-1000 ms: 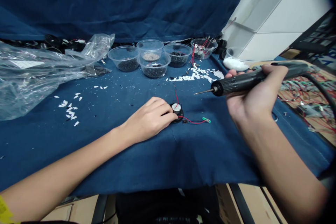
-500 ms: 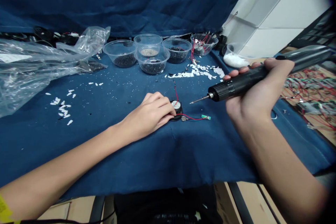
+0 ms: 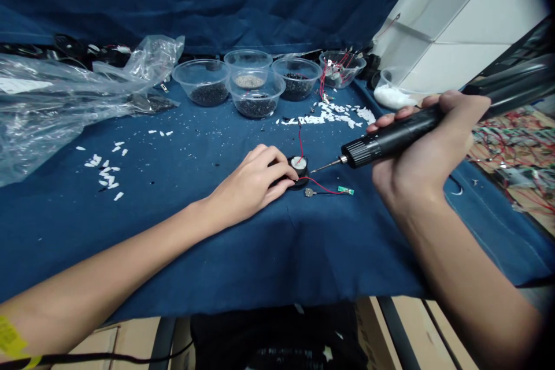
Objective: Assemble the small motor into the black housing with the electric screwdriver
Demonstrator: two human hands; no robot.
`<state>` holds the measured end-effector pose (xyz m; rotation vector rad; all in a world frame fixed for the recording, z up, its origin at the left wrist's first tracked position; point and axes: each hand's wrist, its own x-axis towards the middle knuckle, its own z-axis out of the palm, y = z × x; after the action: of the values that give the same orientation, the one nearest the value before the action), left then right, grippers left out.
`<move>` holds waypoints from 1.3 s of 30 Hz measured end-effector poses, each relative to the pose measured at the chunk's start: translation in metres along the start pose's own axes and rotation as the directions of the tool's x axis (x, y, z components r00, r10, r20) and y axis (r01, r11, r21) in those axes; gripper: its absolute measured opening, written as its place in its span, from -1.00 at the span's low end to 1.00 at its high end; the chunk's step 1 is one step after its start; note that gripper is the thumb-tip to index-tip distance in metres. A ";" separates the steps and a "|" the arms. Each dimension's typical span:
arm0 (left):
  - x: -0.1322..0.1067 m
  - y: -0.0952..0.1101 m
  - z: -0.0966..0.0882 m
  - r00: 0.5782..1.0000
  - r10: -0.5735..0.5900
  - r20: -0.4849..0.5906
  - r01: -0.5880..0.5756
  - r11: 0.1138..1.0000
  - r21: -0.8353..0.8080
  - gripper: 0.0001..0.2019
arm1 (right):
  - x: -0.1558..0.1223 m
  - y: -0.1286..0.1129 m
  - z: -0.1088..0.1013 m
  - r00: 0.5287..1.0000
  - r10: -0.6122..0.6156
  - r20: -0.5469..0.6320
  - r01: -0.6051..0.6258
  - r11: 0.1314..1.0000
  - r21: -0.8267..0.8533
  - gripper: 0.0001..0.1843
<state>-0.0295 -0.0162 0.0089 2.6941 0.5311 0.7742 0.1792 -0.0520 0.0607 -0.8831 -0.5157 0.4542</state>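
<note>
My left hand (image 3: pixel 269 176) is closed on the edge of a small round black part (image 3: pixel 299 184) with a white disc (image 3: pixel 298 162) on top, pressed against the blue cloth. A red wire (image 3: pixel 300 143) stands up from that disc. Another red wire leads right to a small green circuit board (image 3: pixel 346 190), and a dark wire joins the board to a small metal piece (image 3: pixel 309 192). In my right hand (image 3: pixel 420 156) is a black electric screwdriver (image 3: pixel 381 141), tilted down to the left. Its thin bit ends just right of the round part, apparently not touching it.
Several clear plastic bowls (image 3: pixel 202 72) with dark screws and other small parts stand along the back. White strips (image 3: pixel 323 118) lie in front of them, with more at left. A clear plastic bag (image 3: pixel 52 104) covers the left rear. Wired boards (image 3: pixel 511 150) lie at right.
My left hand and the round part have shifted slightly right in view. The screwdriver tip now sits closer to the round part, and the metal piece lies apart from it.
</note>
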 end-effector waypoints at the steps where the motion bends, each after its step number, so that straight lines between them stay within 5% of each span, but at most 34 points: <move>1: -0.001 0.000 -0.001 1.000 -0.017 -0.003 0.017 1.000 -0.021 -0.83 | 0.000 0.001 0.000 1.000 -0.013 0.004 0.013 1.000 -0.003 -0.83; 17: 0.001 0.001 0.001 0.999 -0.051 0.003 0.051 0.987 -0.152 -0.82 | -0.014 0.015 0.004 0.959 -0.263 0.109 0.270 0.962 -0.047 -0.84; 39: 0.000 0.002 0.001 0.999 -0.046 -0.010 0.045 0.989 -0.141 -0.82 | -0.017 0.022 0.004 0.930 -0.322 0.175 0.337 0.939 -0.064 -0.91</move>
<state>-0.0281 -0.0180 0.0088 2.5406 0.5190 0.7876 0.1599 -0.0467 0.0405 -0.8314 -0.8264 0.1951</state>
